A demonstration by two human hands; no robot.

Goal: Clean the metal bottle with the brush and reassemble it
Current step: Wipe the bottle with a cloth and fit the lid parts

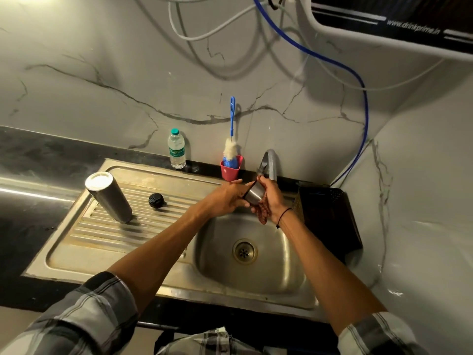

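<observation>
The metal bottle (108,197) stands upside down on the ribbed drainboard at the left. Its black stopper (156,200) lies beside it on the ridges. Both my hands hold the small steel cup lid (253,195) under the tap (269,163), above the sink basin. My left hand (229,198) grips the lid from the left, and my right hand (268,199) grips it from the right, with a dark patterned strap hanging below it. The blue-handled brush (231,147) stands bristles-down in a red cup (231,171) against the wall.
A clear plastic water bottle (176,152) stands behind the drainboard. The steel sink (281,257) has a drain at its middle. A dark basket (330,213) sits right of the basin. A blue hose (363,103) and white cables hang along the wall.
</observation>
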